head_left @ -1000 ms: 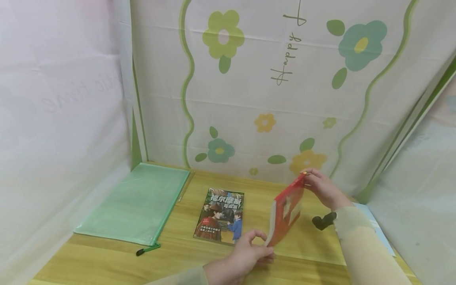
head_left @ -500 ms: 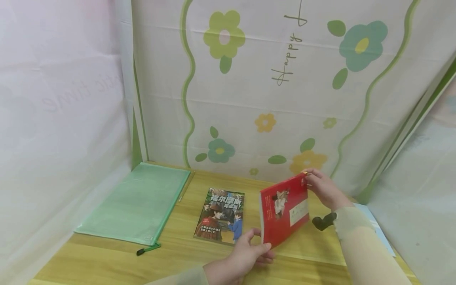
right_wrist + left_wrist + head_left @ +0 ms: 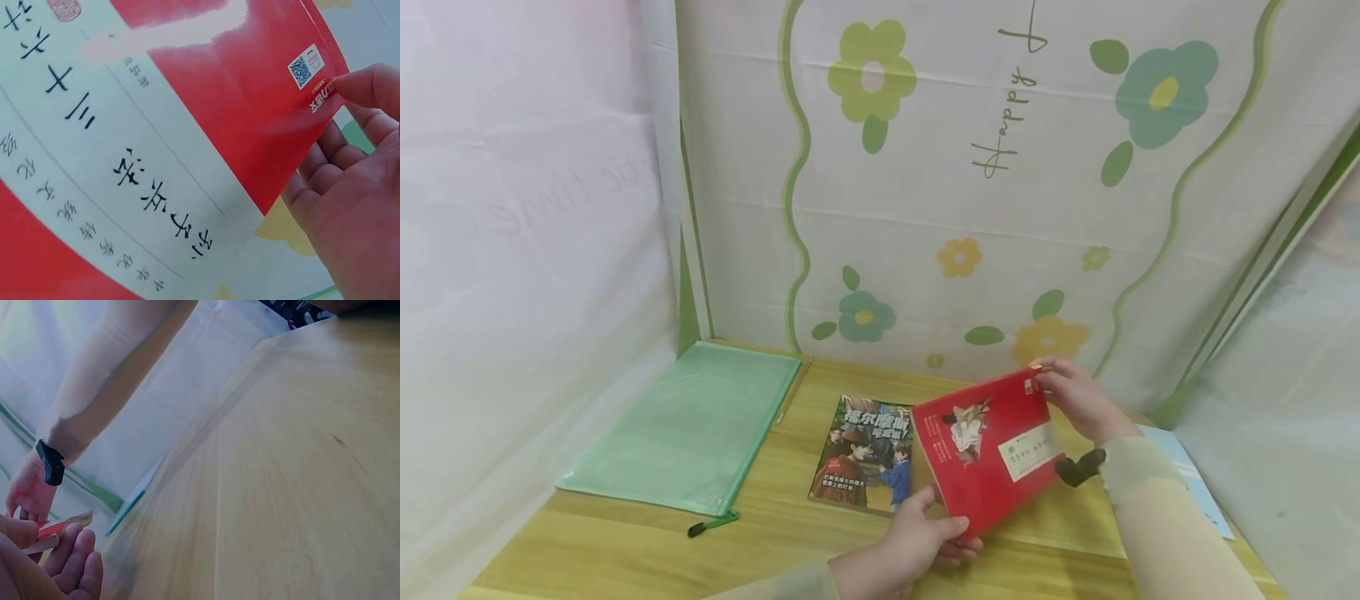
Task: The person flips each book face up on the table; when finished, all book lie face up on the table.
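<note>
— What's the place like from where you stand?

— A floral cloth backdrop (image 3: pixel 970 192) hangs behind, cream with green and teal flowers and wavy green lines, and plain pale sheets close in both sides. Below it is a wooden table (image 3: pixel 625 550), light yellow grain, smooth.

— And on it?

— Largest is a green mesh zip pouch (image 3: pixel 688 433), flat at the far left, its dark pull tab hanging off the near corner. Right of it lies a picture-cover book (image 3: pixel 865 454), glossy, flat, face up. Over its right edge a red book (image 3: pixel 988 450) is held off the table, cover tilted towards the person, with a pale label panel printed with black characters.

— How are the hands set?

— Both arms come in from the near edge in thin beige sleeves. The left hand (image 3: pixel 917 546) grips the red book's lower corner, thumb on the cover, fingers curled beneath. The right hand (image 3: pixel 1075 400) pinches the upper far corner, thumb tip against the edge by a small QR code, palm open behind the cover. There's a black band on that wrist.

— Anything smaller?

— A light blue sheet (image 3: pixel 1187 475) shows behind the right forearm.
</note>
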Demonstrator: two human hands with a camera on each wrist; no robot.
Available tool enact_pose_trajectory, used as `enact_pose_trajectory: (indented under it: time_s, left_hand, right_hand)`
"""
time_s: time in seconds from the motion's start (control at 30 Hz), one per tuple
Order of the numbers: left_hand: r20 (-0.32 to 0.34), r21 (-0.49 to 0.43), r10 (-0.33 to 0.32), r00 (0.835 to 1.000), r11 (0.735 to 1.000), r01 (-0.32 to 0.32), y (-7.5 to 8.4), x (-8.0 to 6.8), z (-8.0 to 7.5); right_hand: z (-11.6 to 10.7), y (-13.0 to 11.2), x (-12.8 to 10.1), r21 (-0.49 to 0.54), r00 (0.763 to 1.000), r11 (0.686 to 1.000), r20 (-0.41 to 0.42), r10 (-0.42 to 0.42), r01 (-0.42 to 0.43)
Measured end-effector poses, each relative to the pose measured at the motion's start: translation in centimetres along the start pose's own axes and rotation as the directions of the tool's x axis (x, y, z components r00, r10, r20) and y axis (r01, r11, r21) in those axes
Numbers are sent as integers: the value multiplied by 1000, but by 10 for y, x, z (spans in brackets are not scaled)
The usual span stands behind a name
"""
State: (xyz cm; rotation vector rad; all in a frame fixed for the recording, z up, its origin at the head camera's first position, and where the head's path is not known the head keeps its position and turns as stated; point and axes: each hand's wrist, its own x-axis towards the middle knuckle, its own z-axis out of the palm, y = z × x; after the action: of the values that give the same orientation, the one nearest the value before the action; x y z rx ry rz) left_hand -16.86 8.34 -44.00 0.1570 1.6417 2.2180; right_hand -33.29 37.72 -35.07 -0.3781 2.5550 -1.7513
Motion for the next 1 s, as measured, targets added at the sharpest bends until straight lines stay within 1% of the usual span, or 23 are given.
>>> enact_pose_trajectory:
  time_s: [0.1,0.23,0.33,0.4,0.5,0.63,0.83,0.9,1.0]
  left_hand:
    - [8,-14,-13,1000,1000,13,-1,0,1]
    - [18,-9,-33,999,999,33,-2,-1,2]
    - [33,9,-57,998,998,57,-3,-2,3]
    - [48,21,-86,995,996,85,-3,-2,3]
    - [85,53,-128,988,991,124,-3,-2,4]
    - [115,88,-175,978,982,166,-3,-3,6]
    - [160,61,-200,967,979,193,-5,-3,9]
    - [167,57,-216,962,976,209,-6,-2,12]
    - [171,52,-260,950,966,255,-8,1,16]
  right_hand:
    - [1,0,0,-11,1000,1000,7,5,-5]
    - [2,0,0,-26,1000,1000,25,3,-3]
    - [4,0,1,-35,999,999,35,13,-12]
    - [6,0,1,-46,999,999,39,23,-22]
    - [8,2,2,-69,998,997,43,43,-40]
    - [10,4,3,-104,997,993,53,55,-49]
    - [16,-1,7,-184,996,982,68,64,-50]
    - [19,-3,9,-203,995,977,64,78,-63]
    - [27,-9,11,-240,994,967,53,100,-85]
